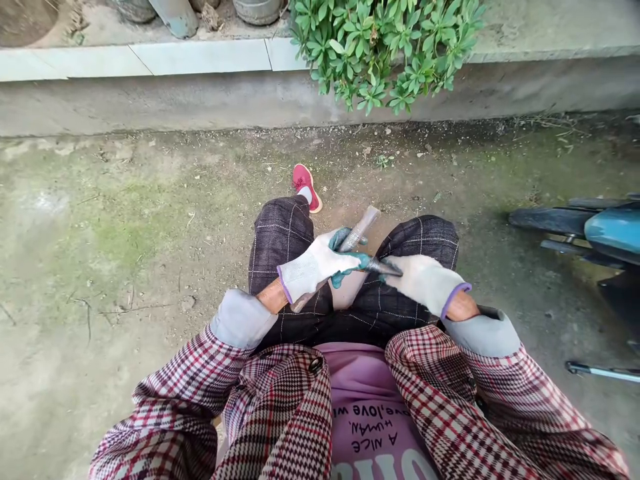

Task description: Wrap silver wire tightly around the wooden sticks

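Both my hands wear white work gloves with teal coated palms and purple cuffs. My left hand (325, 263) is wrapped round a greyish-brown stick (361, 230). The stick slants across my lap, its pale upper end sticking out past the fingers and its lower end showing under my wrist. My right hand (420, 280) grips a slim dark metal tool (385, 267), perhaps a blade, which points left towards the left fingers. Its tip meets or crosses the left glove's fingertips; I cannot tell whether it touches the stick. A light tan flat piece (347, 290) lies between my thighs.
Dark checked trousers (285, 233) cover my spread knees. A red shoe (304, 180) stands on bare, mossy ground. Ahead runs a low concrete wall (165, 100) with pale tiles on top, pots and a leafy green bush (380, 47). A blue wheeled vehicle (613, 230) is at the right.
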### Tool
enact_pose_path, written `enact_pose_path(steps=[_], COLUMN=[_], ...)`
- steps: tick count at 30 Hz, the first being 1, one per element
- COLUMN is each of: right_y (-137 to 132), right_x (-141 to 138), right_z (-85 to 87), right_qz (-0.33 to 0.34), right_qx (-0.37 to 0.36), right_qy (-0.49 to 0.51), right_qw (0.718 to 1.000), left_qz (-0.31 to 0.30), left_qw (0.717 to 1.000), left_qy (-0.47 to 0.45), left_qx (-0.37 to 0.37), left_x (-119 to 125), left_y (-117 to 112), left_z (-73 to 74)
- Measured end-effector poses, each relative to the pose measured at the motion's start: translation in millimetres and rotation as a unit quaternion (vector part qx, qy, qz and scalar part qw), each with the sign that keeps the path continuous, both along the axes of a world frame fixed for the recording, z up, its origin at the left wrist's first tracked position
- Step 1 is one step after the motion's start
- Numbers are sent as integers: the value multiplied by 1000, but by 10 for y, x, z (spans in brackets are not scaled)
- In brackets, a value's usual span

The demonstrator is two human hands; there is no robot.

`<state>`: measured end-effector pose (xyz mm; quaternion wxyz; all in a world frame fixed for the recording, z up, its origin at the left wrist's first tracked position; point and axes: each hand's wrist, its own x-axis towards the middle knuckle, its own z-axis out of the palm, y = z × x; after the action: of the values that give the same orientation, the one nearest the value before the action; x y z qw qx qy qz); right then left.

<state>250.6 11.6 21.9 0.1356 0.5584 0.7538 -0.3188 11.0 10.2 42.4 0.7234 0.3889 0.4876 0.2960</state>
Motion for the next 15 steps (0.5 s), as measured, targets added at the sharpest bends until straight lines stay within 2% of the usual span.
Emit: enact_pose_path(steps=[2, 4, 6, 9, 12, 14, 15], right_y=[76, 110, 98, 29, -53, -96, -109], right_x=[69, 124, 139, 90, 24, 3, 1], right_z=[-10, 13, 42, 66, 78, 101, 119], right_qz=[-63, -150, -230, -314, -355, -347, -330], right_qx=[36, 85, 107, 88, 41, 10, -8], right_qy=[17, 95, 188, 304, 381, 404, 407], right_qw=[997, 980, 949, 895, 853, 846, 852], left_qz=[12, 39, 74, 128, 139, 122, 104], left_qw=[1000, 999, 995, 978, 970, 972, 974], left_qy=[6, -13, -69, -146, -151, -133, -125], left_qx=[26, 17, -22, -81, -131, -153, -159], left_x=[22, 36, 38, 19, 8, 15, 19], left_y=[-20, -37, -35, 1, 25, 6, -14], left_z=[6, 6, -11, -73, -161, -217, -240])
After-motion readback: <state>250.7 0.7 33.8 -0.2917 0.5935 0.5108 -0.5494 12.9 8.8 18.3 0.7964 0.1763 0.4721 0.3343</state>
